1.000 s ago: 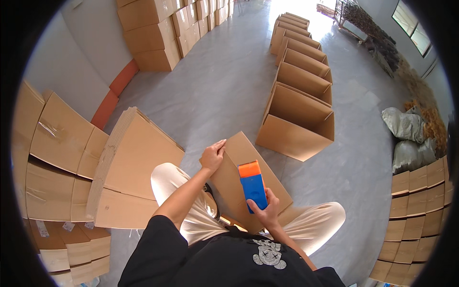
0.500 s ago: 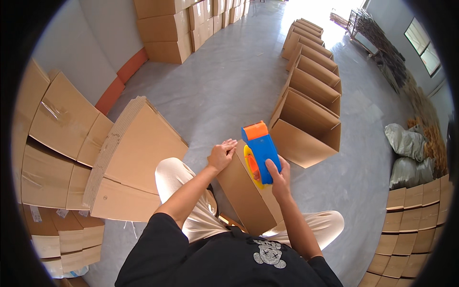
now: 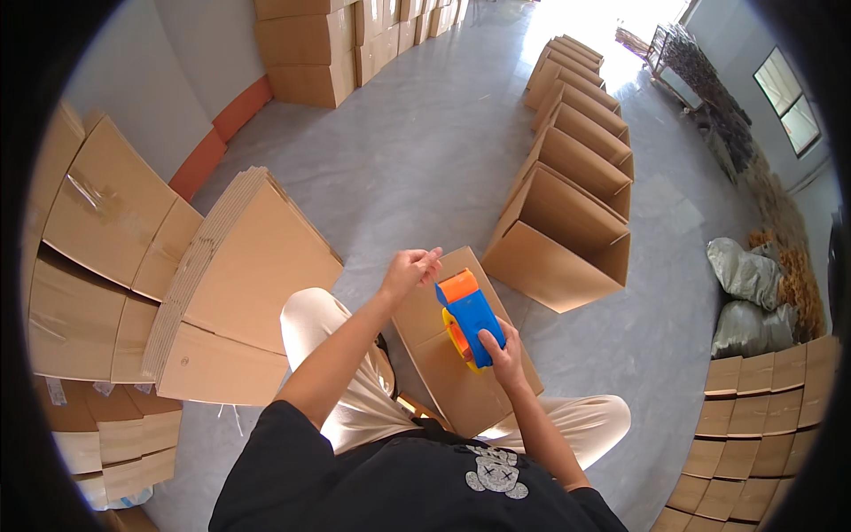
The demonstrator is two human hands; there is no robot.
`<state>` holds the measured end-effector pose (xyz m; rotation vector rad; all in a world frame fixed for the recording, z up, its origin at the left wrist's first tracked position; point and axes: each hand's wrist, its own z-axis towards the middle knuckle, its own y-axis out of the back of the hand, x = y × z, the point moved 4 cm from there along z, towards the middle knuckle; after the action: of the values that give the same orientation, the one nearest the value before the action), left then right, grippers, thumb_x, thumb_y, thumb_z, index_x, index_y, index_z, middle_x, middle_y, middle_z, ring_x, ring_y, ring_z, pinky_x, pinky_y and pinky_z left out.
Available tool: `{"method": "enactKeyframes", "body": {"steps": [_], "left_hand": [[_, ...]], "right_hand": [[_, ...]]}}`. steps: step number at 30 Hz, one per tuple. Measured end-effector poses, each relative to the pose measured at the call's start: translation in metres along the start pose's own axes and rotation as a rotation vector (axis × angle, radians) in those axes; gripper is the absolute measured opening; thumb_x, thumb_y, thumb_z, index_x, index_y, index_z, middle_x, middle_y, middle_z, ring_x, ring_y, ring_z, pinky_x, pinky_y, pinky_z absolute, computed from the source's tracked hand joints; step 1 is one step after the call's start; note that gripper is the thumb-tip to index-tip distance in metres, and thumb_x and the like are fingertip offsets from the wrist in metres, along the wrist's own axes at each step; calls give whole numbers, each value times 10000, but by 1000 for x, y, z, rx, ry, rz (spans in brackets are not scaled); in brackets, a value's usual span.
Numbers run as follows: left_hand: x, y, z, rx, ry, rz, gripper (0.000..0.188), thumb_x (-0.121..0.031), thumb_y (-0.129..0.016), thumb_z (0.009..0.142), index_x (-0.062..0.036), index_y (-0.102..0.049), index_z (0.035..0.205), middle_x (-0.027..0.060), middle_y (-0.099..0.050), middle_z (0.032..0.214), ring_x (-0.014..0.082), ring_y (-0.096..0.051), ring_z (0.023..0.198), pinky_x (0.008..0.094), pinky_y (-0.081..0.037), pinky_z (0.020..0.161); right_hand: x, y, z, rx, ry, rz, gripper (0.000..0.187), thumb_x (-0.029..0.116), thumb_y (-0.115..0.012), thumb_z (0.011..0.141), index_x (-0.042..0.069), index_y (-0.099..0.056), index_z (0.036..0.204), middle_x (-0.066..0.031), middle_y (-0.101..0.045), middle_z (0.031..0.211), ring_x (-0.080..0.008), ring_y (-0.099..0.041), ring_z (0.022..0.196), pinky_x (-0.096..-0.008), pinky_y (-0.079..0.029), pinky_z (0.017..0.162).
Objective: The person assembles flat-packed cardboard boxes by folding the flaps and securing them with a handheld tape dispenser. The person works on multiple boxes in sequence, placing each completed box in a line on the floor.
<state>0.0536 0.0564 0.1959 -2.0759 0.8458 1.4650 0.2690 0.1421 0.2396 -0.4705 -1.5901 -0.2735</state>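
At centre frame, a tape dispenser (image 3: 474, 321) is gripped by the fingers of the right hand (image 3: 505, 353) over a box (image 3: 456, 395). Up and left, the left hand (image 3: 410, 270) is held half-curled; whether anything is pinched cannot be told.

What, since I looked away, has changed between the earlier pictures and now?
Over the last second, the right hand carried the tape dispenser forward, then partway back. The left hand shifted slightly forward near the carton. The dispenser stayed gripped; the row of open boxes stayed put.
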Motion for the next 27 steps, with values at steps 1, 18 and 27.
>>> {"method": "enactKeyframes", "body": {"steps": [1,18,27], "left_hand": [[1,-6,-4,153,196,-169,279,-294,-635,867,-35,-676,770,35,-656,754,97,-575,622,236,-473,548],[25,-15,10,418,264,-528,215,-136,-617,876,44,-646,990,93,-675,921,140,-644,725,277,-544,603],[28,59,117,-18,-86,342,117,-109,-648,742,-38,-724,793,5,-642,661,57,-510,542,220,-417,486]], "right_hand": [[-2,0,-1,-6,-16,18,389,322,-624,849,-43,-571,975,-98,-627,762,-144,-632,589,-246,-523,554],[2,-2,7,-19,-126,2,368,303,-646,837,-34,-583,971,-77,-620,740,-132,-623,609,-239,-500,553],[3,20,-32,-2,-201,-235,431,334,-665,788,-52,-615,973,-89,-636,770,-134,-616,671,-269,-498,607]]}}
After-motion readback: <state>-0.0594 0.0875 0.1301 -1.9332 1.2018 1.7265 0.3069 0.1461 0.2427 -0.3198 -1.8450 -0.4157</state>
